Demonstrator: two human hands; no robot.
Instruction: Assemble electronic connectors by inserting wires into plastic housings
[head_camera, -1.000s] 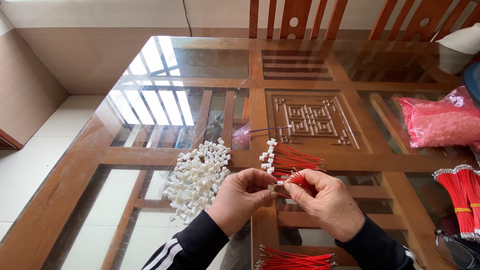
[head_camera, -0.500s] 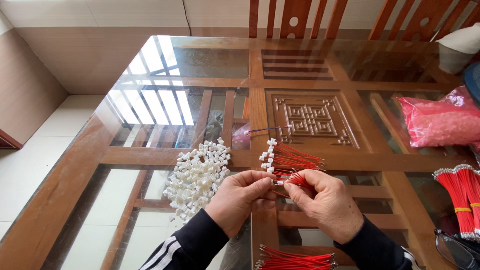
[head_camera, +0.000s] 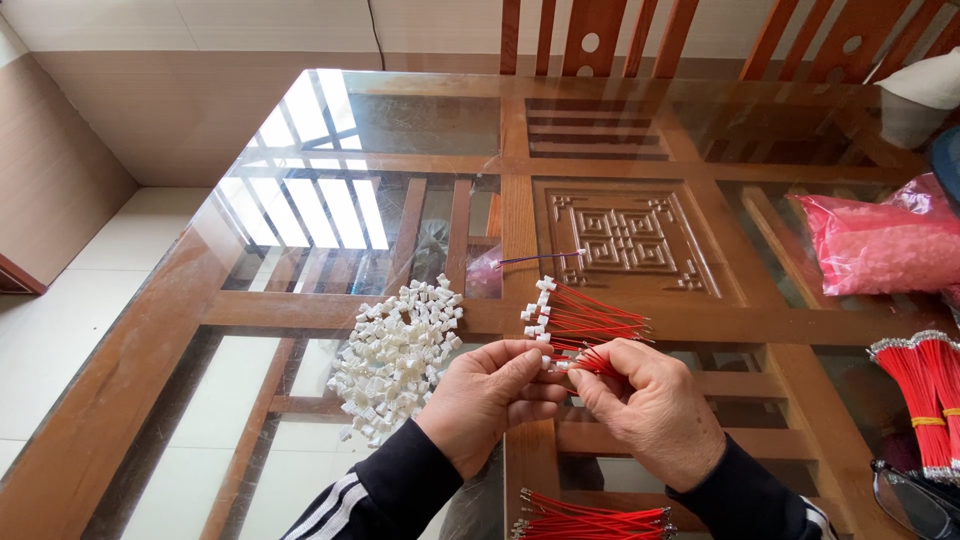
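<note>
Two bare hands meet above a glass-topped wooden surface (head_camera: 300, 160), seen from a head-worn camera. The left hand (head_camera: 490, 400) pinches a small white connector (head_camera: 553, 364) between thumb and fingertips, while the right hand (head_camera: 655, 410) closes its fingers on a short red wire (head_camera: 597, 362) whose end sits at that connector; both hands are clenched around these parts, touching at the fingertips. Just beyond the hands lies a small fan of finished red wires with white connectors (head_camera: 575, 315), resting on the glass. To the left of it, a loose heap of white connectors (head_camera: 400, 355) spreads across the surface, near the left hand. A bundle of bare red wires (head_camera: 595, 520) lies at the bottom edge between the forearms. At the far right, a tied bunch of red wires (head_camera: 925, 395) lies beside a pair of glasses (head_camera: 910, 505), and a pink plastic bag (head_camera: 880, 240) sits farther back. A single purple wire (head_camera: 540, 258) lies apart near the centre. Wooden chair backs (head_camera: 590, 35) stand behind the surface
</note>
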